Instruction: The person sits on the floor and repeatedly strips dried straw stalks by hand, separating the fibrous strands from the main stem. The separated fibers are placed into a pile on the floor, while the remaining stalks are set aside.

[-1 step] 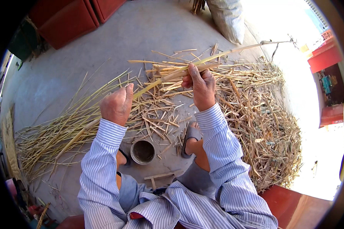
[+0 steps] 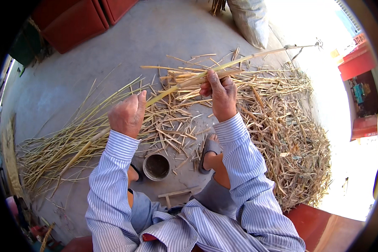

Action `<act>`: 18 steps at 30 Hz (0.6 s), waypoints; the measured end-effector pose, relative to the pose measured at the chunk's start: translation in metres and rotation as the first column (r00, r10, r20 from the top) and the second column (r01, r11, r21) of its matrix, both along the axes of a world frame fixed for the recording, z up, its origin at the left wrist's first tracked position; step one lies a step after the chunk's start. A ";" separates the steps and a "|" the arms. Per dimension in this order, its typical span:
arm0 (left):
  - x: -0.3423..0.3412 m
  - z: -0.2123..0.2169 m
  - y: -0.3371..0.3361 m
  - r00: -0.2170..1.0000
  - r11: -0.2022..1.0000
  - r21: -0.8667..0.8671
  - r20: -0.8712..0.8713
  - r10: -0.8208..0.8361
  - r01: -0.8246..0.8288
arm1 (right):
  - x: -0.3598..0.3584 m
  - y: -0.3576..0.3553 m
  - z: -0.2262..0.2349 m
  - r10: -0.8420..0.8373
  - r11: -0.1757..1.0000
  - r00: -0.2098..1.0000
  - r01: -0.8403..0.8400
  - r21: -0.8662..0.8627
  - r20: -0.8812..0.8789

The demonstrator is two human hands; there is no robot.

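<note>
A long yellowish dry stalk slants across in front of me, rising to the right, its thin tip reaching the bright floor. My left hand is wrapped round its lower part, thumb up. Farther along, my right hand pinches the stalk between thumb and curled fingers; a loose husk strip hangs along it there. Beneath my hands lie short broken husk pieces. Thin peeled-looking stalks are spread on the floor at the left. A bundle of pale dry pieces lies just behind my right hand.
A large heap of dry husks covers the floor at the right. Between my feet stands a round bowl, with a small wooden piece nearer me. A pale sack stands at the back; red furniture is at the far left.
My left hand and the stalk have shifted very slightly to the left. Both hands keep their grip on it.
</note>
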State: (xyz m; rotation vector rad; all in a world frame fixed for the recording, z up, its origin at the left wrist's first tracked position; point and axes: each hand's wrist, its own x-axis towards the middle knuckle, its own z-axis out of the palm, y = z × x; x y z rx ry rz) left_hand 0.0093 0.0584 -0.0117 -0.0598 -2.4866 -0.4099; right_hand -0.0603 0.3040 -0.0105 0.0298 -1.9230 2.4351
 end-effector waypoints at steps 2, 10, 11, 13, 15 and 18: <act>-0.005 0.003 -0.008 0.999 0.998 -0.039 -0.019 0.041 -0.042 | 0.003 0.001 0.004 0.099 0.995 0.992 -0.101 -0.009 -0.083; -0.008 0.018 -0.031 0.996 0.991 -0.106 -0.039 0.080 -0.084 | -0.033 0.104 -0.026 -0.289 0.804 0.899 0.415 -0.427 0.329; -0.007 0.018 -0.029 0.998 0.993 -0.102 -0.027 0.055 -0.058 | -0.036 0.106 -0.033 -0.185 0.889 0.913 0.313 -0.334 0.363; -0.002 0.013 -0.028 1.000 0.995 -0.100 0.005 0.011 -0.011 | -0.031 0.082 -0.027 0.057 0.933 0.939 0.070 -0.352 0.339; 0.006 0.012 -0.036 0.991 0.999 0.000 0.120 -0.053 0.054 | -0.029 0.055 -0.003 0.138 0.873 0.967 -0.017 -0.487 0.213; 0.012 0.010 -0.057 0.956 0.994 0.087 0.279 -0.094 0.073 | -0.039 0.067 -0.008 0.056 0.881 0.980 0.042 -0.470 0.193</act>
